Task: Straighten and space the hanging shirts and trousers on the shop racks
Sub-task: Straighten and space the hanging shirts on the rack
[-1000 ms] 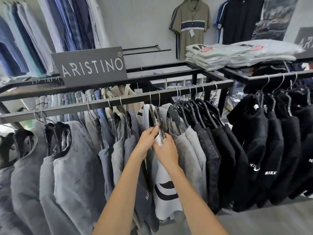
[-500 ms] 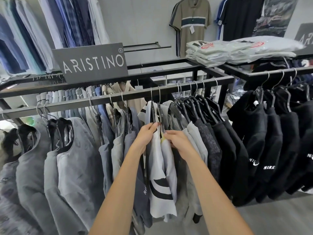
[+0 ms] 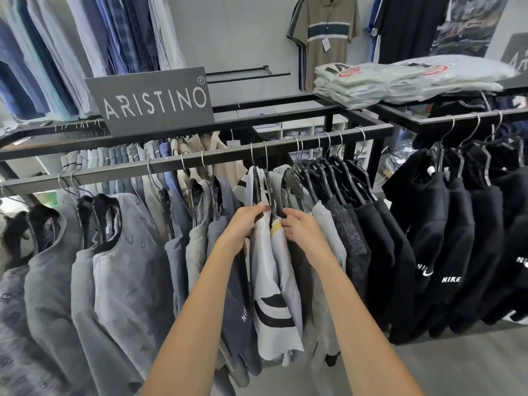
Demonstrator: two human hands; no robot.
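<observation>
A dark metal rail (image 3: 120,172) carries a row of hanging garments on black hangers. Near its middle hangs a white garment with black stripes (image 3: 267,270), with a pale grey garment (image 3: 288,278) just to its right. My left hand (image 3: 243,228) grips the white garment's shoulder at the black hanger. My right hand (image 3: 301,228) holds the top edge of the pale grey garment, fingers curled into the fabric. The two hands are a small gap apart. Grey vests (image 3: 125,252) hang to the left, dark tops (image 3: 368,247) to the right.
A second rack at the right holds black Nike tops (image 3: 454,247). Folded packaged shirts (image 3: 371,81) lie stacked on the rack top. An Aristino sign (image 3: 154,101) stands on the frame. Shirts hang on the wall at the upper left (image 3: 85,38). Grey floor (image 3: 457,367) shows at the lower right.
My right hand has drawn away to the right from my left hand, parting the pale grey garment from the white one. The left hand stays at the white garment's hanger.
</observation>
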